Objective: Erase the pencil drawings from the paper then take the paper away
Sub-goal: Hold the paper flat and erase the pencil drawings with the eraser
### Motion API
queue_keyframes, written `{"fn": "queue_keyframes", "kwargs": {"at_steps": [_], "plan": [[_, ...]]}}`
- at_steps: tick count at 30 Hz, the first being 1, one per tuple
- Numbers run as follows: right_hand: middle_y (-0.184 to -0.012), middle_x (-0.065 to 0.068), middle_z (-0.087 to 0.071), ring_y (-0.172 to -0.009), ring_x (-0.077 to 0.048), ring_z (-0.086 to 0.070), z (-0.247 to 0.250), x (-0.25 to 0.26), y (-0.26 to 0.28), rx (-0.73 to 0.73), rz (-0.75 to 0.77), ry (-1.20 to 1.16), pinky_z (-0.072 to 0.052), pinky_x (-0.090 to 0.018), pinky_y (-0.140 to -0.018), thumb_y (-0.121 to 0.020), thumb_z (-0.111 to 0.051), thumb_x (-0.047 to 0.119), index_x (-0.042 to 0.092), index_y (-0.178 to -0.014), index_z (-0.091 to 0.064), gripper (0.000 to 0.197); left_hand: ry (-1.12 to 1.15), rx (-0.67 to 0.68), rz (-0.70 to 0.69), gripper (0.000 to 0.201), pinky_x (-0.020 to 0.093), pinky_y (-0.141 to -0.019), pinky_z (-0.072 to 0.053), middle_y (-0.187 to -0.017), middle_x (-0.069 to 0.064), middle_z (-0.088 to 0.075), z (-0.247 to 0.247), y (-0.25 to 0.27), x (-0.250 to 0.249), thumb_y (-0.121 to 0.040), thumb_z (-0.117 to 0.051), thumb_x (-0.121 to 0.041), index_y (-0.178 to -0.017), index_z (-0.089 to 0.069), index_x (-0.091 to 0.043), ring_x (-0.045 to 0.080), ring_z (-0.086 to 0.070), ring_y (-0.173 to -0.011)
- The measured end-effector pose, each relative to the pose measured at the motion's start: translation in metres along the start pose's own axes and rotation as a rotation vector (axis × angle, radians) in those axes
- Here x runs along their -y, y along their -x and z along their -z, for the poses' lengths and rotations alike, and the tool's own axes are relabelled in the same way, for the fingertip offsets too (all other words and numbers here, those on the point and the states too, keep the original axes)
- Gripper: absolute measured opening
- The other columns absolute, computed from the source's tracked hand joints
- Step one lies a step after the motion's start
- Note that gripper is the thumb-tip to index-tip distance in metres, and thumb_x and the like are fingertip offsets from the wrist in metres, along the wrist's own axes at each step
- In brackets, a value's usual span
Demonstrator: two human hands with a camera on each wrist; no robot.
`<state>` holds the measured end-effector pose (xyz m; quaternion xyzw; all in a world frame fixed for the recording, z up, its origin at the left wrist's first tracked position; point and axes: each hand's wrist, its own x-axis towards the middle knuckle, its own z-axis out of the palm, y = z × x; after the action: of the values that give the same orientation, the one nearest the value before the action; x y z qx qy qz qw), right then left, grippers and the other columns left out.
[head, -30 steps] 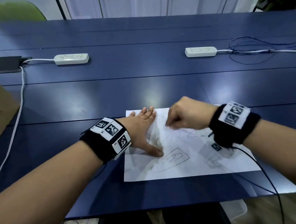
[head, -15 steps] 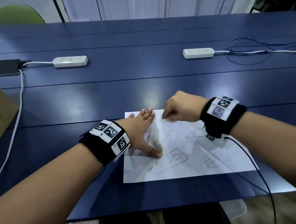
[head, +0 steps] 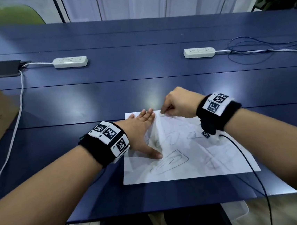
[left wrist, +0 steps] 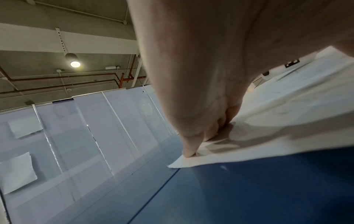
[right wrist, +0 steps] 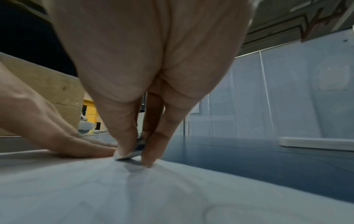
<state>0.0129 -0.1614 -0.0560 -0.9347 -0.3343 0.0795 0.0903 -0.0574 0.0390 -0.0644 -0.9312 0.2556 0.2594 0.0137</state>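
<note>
The paper (head: 193, 155) lies flat on the bench (head: 141, 87), lower centre of frame. The left hand (head: 142, 131) presses its left part with straight fingers. The right hand (head: 177, 103) pinches an eraser (right wrist: 132, 153) against its upper edge.

The left hand (left wrist: 220, 68) is seen pressed flat on the white paper (left wrist: 277, 121), fingertips (left wrist: 188, 151) planted near its far corner, on a blue table (left wrist: 229, 197). Faint pencil lines are visible on the sheet; pale partition panels (left wrist: 86, 128) and a ceiling lamp (left wrist: 75, 64) are seen beyond.
</note>
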Motion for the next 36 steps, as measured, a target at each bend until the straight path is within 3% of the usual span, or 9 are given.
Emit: {"fn": "queue_keyframes", "kwargs": {"at_steps": [3,5,12,17,20,22,25,29,36], "plan": [[-0.09,0.003,-0.073,-0.077,-0.013,-0.064,-0.007,0.013,0.023,0.018,0.157,-0.03,-0.039,-0.014,-0.071,-0.076,-0.066,0.015,0.021,-0.092,-0.075,0.019,0.008,-0.013,-0.013,0.141,0.042,-0.121,0.002,-0.158,-0.001,0.025,-0.002,-0.002,0.002,-0.058,-0.059,-0.086,-0.151,0.018,-0.012,0.012,0.02,-0.145],[-0.09,0.005,-0.072,-0.076,-0.012,-0.063,-0.01,0.021,0.036,0.077,0.233,-0.043,-0.042,-0.017,-0.071,-0.076,-0.065,0.018,0.022,-0.092,-0.075,0.019,0.013,-0.022,-0.014,0.142,0.042,-0.122,0.0,-0.158,-0.001,0.024,-0.004,-0.003,0.002,-0.058,-0.06,-0.086,-0.151,0.018,-0.011,0.012,0.019,-0.145],[-0.089,0.001,-0.075,-0.081,-0.017,-0.067,-0.002,0.008,-0.003,0.002,0.034,0.0,-0.048,-0.023,-0.076,-0.079,-0.064,0.017,0.023,-0.096,-0.075,0.021,0.003,-0.019,-0.003,0.14,0.043,-0.121,0.001,-0.157,-0.001,0.025,-0.002,0.0,-0.001,-0.06,-0.06,-0.084,-0.151,0.019,-0.013,0.013,0.021,-0.145],[-0.089,0.008,-0.071,-0.069,-0.002,-0.055,-0.01,0.024,0.043,0.089,0.194,-0.113,-0.038,-0.008,-0.066,-0.076,-0.069,0.017,0.023,-0.092,-0.075,0.018,0.008,-0.014,-0.007,0.142,0.042,-0.121,0.001,-0.157,-0.001,0.026,-0.005,-0.004,0.003,-0.057,-0.058,-0.087,-0.151,0.019,-0.013,0.012,0.021,-0.145],[-0.088,0.004,-0.073,-0.074,-0.01,-0.063,-0.008,0.02,0.035,0.053,0.169,-0.038,-0.045,-0.019,-0.07,-0.076,-0.067,0.014,0.022,-0.092,-0.075,0.019,0.003,-0.018,-0.011,0.142,0.043,-0.122,0.0,-0.158,-0.001,0.025,-0.004,-0.003,0.002,-0.058,-0.058,-0.087,-0.151,0.018,-0.013,0.012,0.019,-0.146],[-0.09,0.001,-0.073,-0.08,-0.018,-0.066,-0.004,0.013,0.021,0.004,0.093,0.01,-0.041,-0.019,-0.071,-0.078,-0.066,0.013,0.02,-0.095,-0.075,0.02,-0.01,-0.013,-0.009,0.141,0.043,-0.121,-0.001,-0.158,-0.001,0.025,-0.002,-0.002,0.001,-0.058,-0.058,-0.087,-0.151,0.019,-0.013,0.013,0.019,-0.146],[-0.091,0.002,-0.073,-0.079,-0.016,-0.065,-0.003,0.012,0.022,-0.006,0.114,-0.012,-0.036,-0.013,-0.07,-0.078,-0.067,0.013,0.02,-0.094,-0.075,0.019,-0.011,-0.007,-0.001,0.141,0.042,-0.121,0.001,-0.158,-0.001,0.025,-0.002,-0.002,0.001,-0.058,-0.058,-0.087,-0.151,0.019,-0.013,0.013,0.02,-0.145],[-0.088,0.006,-0.072,-0.075,-0.01,-0.063,-0.01,0.023,0.05,0.066,0.238,-0.068,-0.041,-0.014,-0.07,-0.076,-0.067,0.016,0.021,-0.089,-0.075,0.017,0.001,-0.015,-0.003,0.142,0.04,-0.121,0.003,-0.158,-0.002,0.025,-0.004,-0.002,0.002,-0.057,-0.057,-0.087,-0.151,0.018,-0.013,0.012,0.02,-0.145],[-0.082,0.001,-0.073,-0.077,-0.019,-0.065,0.0,0.01,0.016,0.036,0.096,0.069,-0.048,-0.026,-0.07,-0.076,-0.063,0.014,0.022,-0.092,-0.075,0.021,-0.022,-0.003,0.001,0.142,0.043,-0.122,0.0,-0.157,-0.001,0.026,-0.001,-0.002,0.0,-0.057,-0.056,-0.089,-0.15,0.02,-0.013,0.013,0.019,-0.146]]}}
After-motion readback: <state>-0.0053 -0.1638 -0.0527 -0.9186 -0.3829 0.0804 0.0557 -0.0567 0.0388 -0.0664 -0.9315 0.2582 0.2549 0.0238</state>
